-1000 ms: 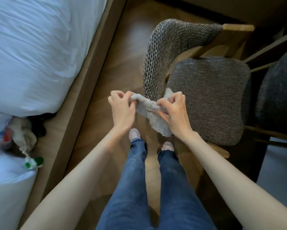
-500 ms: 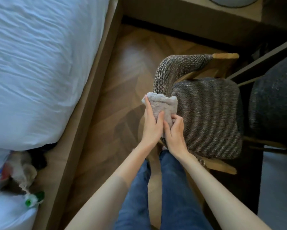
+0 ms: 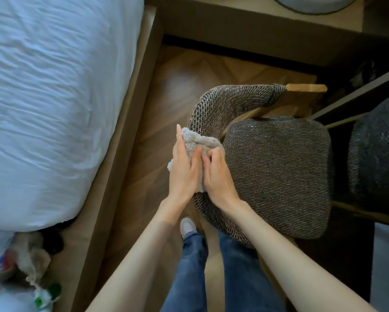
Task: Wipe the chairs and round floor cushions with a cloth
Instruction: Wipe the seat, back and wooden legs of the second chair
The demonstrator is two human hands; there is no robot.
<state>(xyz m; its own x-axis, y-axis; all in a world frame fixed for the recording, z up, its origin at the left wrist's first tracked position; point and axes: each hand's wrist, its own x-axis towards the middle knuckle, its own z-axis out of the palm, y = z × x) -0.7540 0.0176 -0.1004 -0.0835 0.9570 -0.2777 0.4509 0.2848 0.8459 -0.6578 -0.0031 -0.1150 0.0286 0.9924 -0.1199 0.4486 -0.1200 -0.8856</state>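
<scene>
Centre frame: left hand (image 3: 184, 170) lay flat behind the cloth (image 3: 199, 141), thumb clamped over it; right hand (image 3: 218, 176) curled, pinching its folds. The cloth sat against the woven backrest of the chair (image 3: 276, 176). Probably light, limp and fluffy (little slip expected); best gripped bunched as a pad, corners tucked in.
</scene>
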